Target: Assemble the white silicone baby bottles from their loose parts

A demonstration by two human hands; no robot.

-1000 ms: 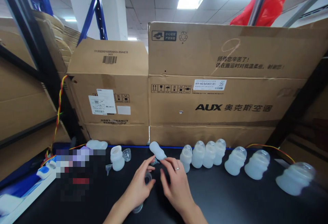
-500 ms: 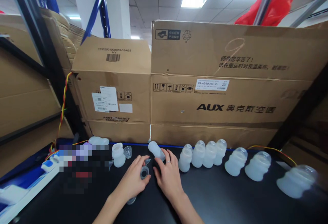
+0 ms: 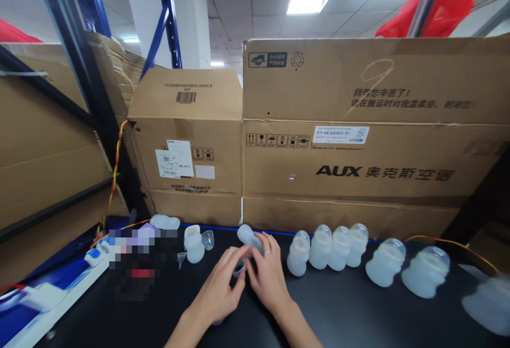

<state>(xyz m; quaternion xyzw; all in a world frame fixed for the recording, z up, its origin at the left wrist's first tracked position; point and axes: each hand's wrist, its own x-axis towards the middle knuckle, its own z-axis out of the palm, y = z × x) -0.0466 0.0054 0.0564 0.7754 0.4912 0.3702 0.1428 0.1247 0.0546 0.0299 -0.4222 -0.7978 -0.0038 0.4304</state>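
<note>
My left hand (image 3: 223, 284) is closed around a small translucent baby bottle nipple (image 3: 239, 269), its round collar facing me. The fingers of my right hand (image 3: 268, 271), with a ring on one finger, meet the left fingertips at the nipple's far end and pinch there; the exact contact is partly hidden. Just beyond my hands, a milky white bottle (image 3: 245, 234) lies on its side, partly covered by the right fingers. Under my left wrist, a clear round part (image 3: 217, 322) barely shows.
Left stand an open bottle (image 3: 194, 244), a clear cap (image 3: 207, 240) and a small funnel-shaped piece (image 3: 181, 259). Several capped bottles (image 3: 331, 247) line the right side of the black table (image 3: 338, 316). Cardboard boxes (image 3: 346, 151) wall the back; a power strip (image 3: 75, 295) runs along the left.
My right hand has closed in to meet the left at the nipple; its fingers were apart before. The left hand has brought the nipple toward the right hand. The view has shifted slightly.
</note>
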